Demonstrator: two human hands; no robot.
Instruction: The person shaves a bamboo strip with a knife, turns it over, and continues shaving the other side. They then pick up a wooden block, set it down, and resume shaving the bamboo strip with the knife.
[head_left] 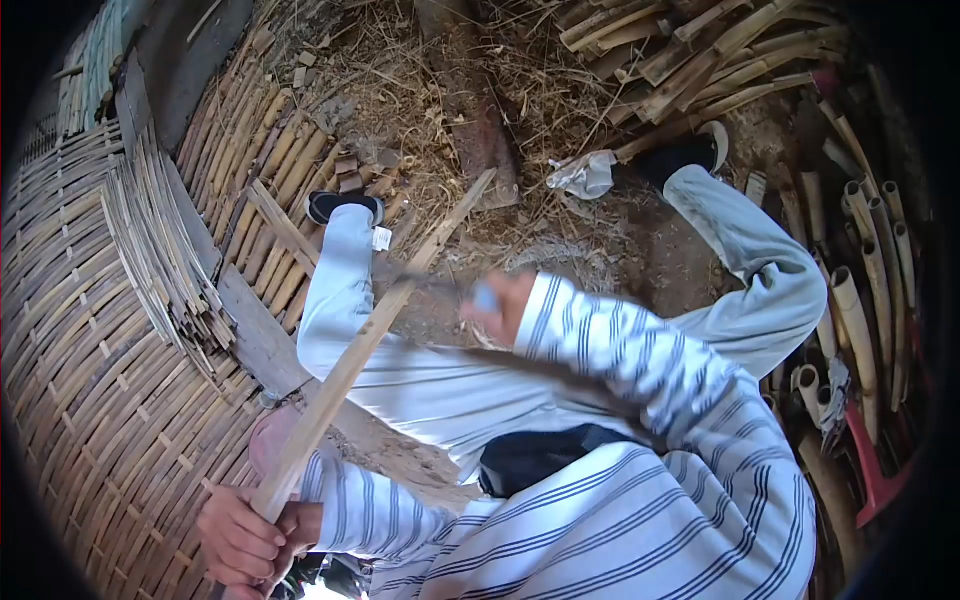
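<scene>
My left hand (240, 540) is wrapped round the lower end of a long split bamboo strip (345, 375). The strip runs slantwise up across my left leg, and its far end overlaps a dark wooden log (485, 165) on the ground. My right hand (502, 308), blurred by motion, is closed round the pale blue handle of a knife (483, 298). The knife's blade is smeared and points left, overlapping the strip around its middle. Both forearms are in striped sleeves, with my legs spread on either side of the log.
Woven bamboo matting (90, 360) fills the left side, with a bundle of thin slats (165, 255) on it. Cut bamboo pieces (870, 260) are piled at the right, near a red object (875, 470). A crumpled white wrapper (583, 175) lies among the shavings.
</scene>
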